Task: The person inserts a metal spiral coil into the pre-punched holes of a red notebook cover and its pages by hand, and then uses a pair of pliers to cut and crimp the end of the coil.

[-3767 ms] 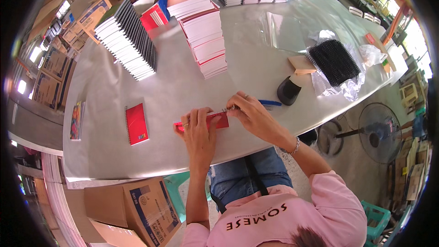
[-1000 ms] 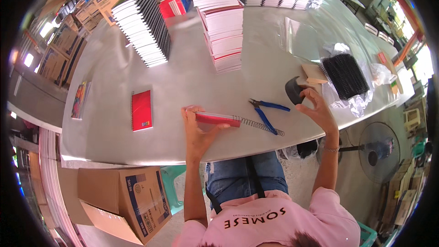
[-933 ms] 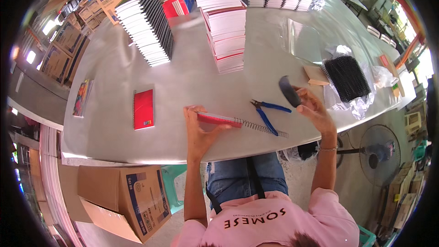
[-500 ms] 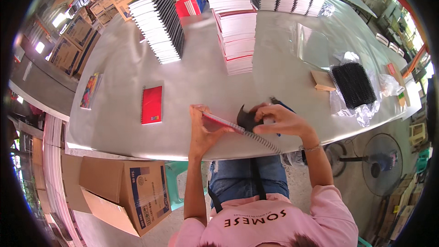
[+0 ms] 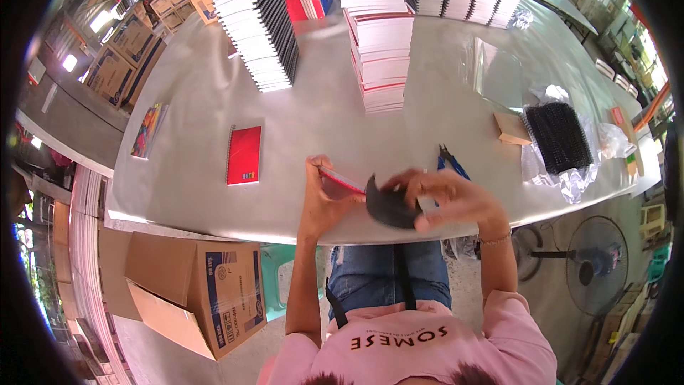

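Note:
My left hand (image 5: 319,198) grips a thin red notebook (image 5: 340,180) near the table's front edge, tilted up on its edge. My right hand (image 5: 447,198) holds a black curved sheet (image 5: 388,205) against the notebook's right end. The sheet hides that end of the notebook and whatever binding is there. Blue-handled pliers (image 5: 450,162) lie on the table just behind my right hand.
A closed red notebook (image 5: 244,155) lies to the left. Behind stand stacks of spiral notebooks (image 5: 260,25) and red-edged pads (image 5: 379,57). Black coils in a plastic bag (image 5: 558,137) and a brown card (image 5: 513,128) sit right. Cardboard boxes (image 5: 196,292) stand below the grey table (image 5: 178,199); a fan (image 5: 595,271) stands right.
My right hand reached right, picked up the black sheet, and brought it back against the notebook. My left hand stayed on the notebook. The view shifted a little.

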A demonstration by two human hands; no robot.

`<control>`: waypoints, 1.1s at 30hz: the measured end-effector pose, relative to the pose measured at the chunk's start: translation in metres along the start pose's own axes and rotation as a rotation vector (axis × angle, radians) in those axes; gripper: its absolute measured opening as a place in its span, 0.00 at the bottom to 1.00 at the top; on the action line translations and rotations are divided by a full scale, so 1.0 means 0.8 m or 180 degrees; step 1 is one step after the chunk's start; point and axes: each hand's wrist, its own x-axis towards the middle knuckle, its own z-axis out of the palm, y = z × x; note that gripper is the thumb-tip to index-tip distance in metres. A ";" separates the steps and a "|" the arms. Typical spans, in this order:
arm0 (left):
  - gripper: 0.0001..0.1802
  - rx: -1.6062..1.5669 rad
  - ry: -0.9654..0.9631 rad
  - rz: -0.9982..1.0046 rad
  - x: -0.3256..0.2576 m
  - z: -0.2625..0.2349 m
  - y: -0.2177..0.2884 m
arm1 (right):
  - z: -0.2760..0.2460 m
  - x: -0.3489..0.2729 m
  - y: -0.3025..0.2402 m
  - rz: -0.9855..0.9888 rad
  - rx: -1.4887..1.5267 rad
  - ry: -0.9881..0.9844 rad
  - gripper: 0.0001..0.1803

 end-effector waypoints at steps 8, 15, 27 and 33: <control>0.47 -0.0243 -0.0077 -0.0276 0.002 -0.002 0.007 | -0.021 0.015 0.027 0.0658 -0.0428 0.0875 0.22; 0.47 -0.0372 -0.0209 -0.0178 -0.002 -0.011 -0.016 | -0.018 0.017 0.025 0.0602 -0.0455 0.0107 0.17; 0.53 -0.0586 -0.0307 -0.0274 -0.005 -0.011 -0.003 | -0.021 0.013 0.044 0.0794 0.0088 0.0462 0.15; 0.51 -0.0706 -0.0457 -0.0524 -0.004 -0.015 -0.004 | -0.007 -0.003 0.029 0.0436 0.0635 0.0209 0.18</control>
